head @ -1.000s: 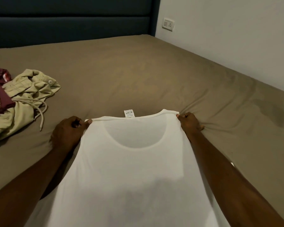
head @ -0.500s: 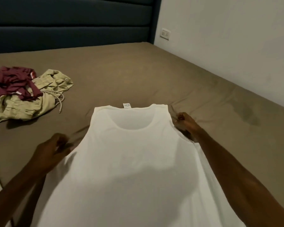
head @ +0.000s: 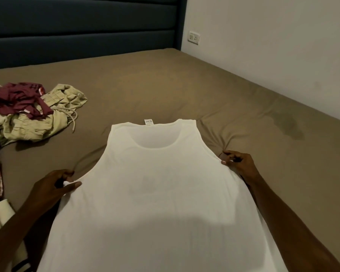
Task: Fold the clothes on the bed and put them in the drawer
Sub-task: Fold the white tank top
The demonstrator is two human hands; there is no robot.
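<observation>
The tank top (head: 161, 193) lies flat on the bed (head: 165, 83), neck toward the headboard (head: 82, 28). Left hand (head: 53, 187) at its left armhole, right hand (head: 238, 163) at the right. Crumpled clothes (head: 33, 114) sit far left, the wall socket (head: 194, 37) beyond.

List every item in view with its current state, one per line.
White tank top: spread flat, unfolded, label showing.
Left hand: pinching the top's left armhole edge.
Right hand: pinching its right armhole edge.
Khaki garment: crumpled, unfolded.
Maroon garment: bunched on the khaki one.
Bed sheet: wrinkled near the hands.
</observation>
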